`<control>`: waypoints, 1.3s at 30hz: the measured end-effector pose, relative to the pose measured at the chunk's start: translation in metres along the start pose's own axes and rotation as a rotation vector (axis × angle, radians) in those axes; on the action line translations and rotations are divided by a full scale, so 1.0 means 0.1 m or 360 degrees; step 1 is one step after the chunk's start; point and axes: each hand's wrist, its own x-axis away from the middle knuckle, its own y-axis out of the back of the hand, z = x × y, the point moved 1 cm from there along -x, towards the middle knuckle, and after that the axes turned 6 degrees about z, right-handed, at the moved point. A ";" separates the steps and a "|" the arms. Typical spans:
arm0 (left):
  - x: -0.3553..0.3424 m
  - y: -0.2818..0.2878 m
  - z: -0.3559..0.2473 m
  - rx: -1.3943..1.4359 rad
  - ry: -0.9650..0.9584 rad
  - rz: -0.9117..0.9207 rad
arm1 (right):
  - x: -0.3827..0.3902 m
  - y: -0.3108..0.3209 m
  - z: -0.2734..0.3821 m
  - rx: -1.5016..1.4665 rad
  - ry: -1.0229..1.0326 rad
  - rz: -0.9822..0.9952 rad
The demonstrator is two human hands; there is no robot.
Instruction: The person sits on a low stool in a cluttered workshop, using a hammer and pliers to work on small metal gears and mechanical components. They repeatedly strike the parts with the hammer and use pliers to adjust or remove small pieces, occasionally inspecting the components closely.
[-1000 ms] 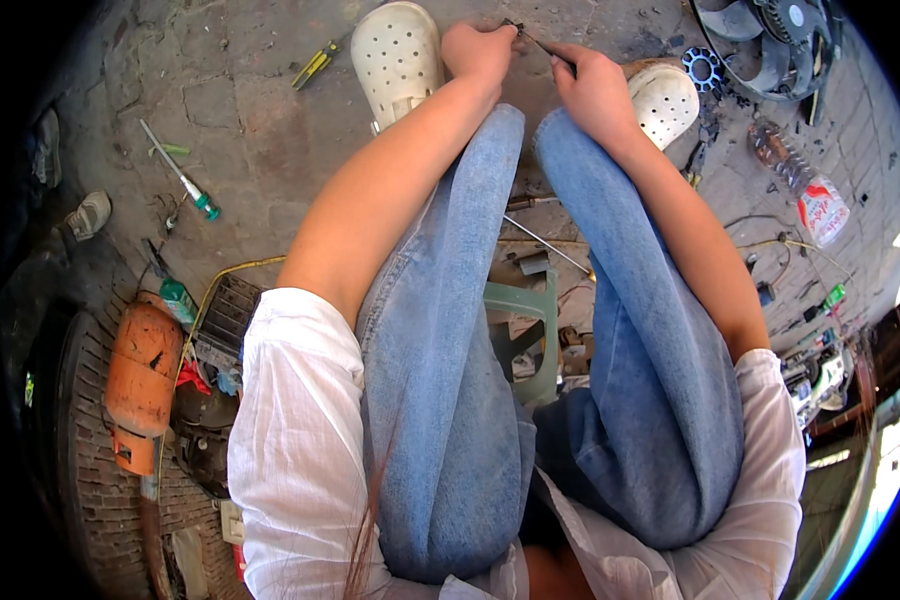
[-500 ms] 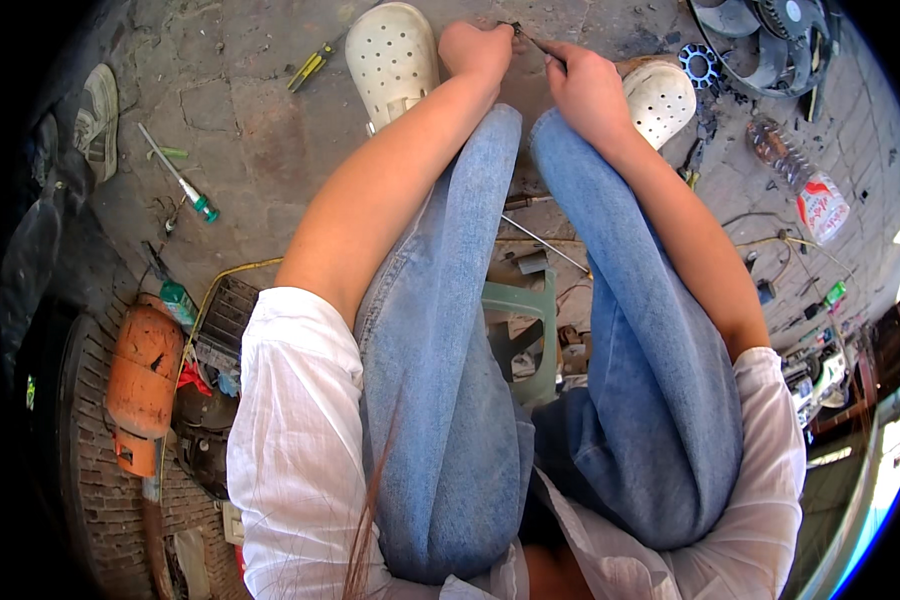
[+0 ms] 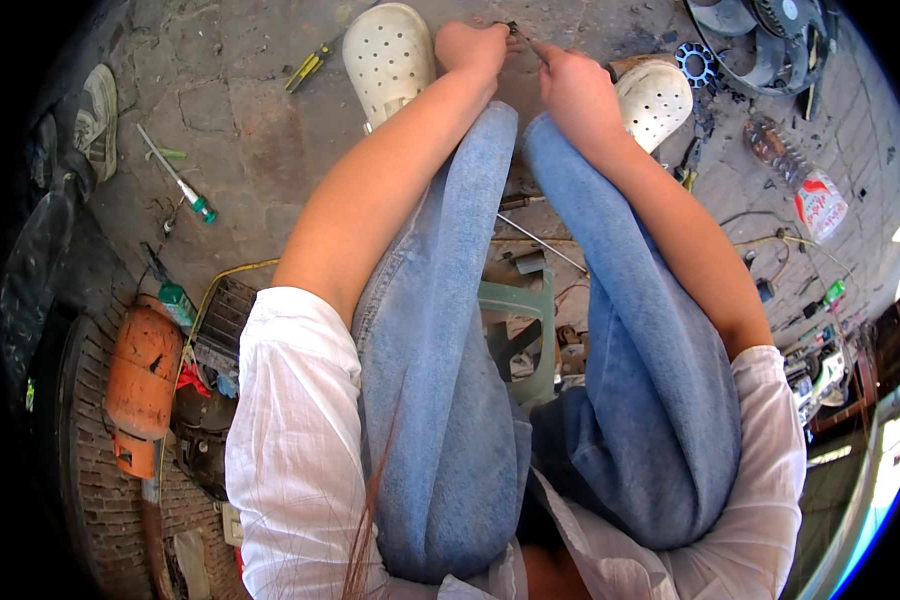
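Observation:
Close to the ground at the far side, beyond my knees, both hands work together. My left hand [image 3: 473, 50] is closed, its fingers pinching a small dark piece [image 3: 512, 27] that shows only at the fingertips. My right hand [image 3: 580, 95] is wrapped round a thin dark tool [image 3: 530, 43], whose tip points at that piece; its exact kind is too small to tell. A white clog with holes [image 3: 390, 60] stands beside my left hand. The other white clog [image 3: 655, 105] is just right of my right hand.
Yellow-handled pliers [image 3: 310, 68] and a green-handled screwdriver [image 3: 177, 175] lie on the left paving. At right are a black ring [image 3: 696, 64], fan-like black parts [image 3: 770, 40] and a clear plastic bottle [image 3: 795, 175]. An orange cylinder [image 3: 142, 375] sits at left; a green stool [image 3: 540, 340] is under me.
My right hand has shifted slightly left and its fingers have turned a little around the thin tool. The left hand has barely moved.

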 end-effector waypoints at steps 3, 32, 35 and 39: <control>-0.04 0.00 0.03 0.0082 0.0026 -0.0027 | 0.00 0.02 0.05 0.0148 0.0003 0.0102; -0.07 -0.03 0.00 0.0132 0.0060 -0.0064 | 0.02 0.00 0.00 -0.0051 0.0024 -0.0052; -0.06 -0.02 0.00 0.0156 0.0036 -0.0052 | 0.03 0.02 0.02 -0.0028 0.0023 -0.0027; -0.05 -0.01 -0.01 0.0177 0.0038 -0.0024 | 0.03 0.01 0.01 -0.0007 0.0022 -0.0007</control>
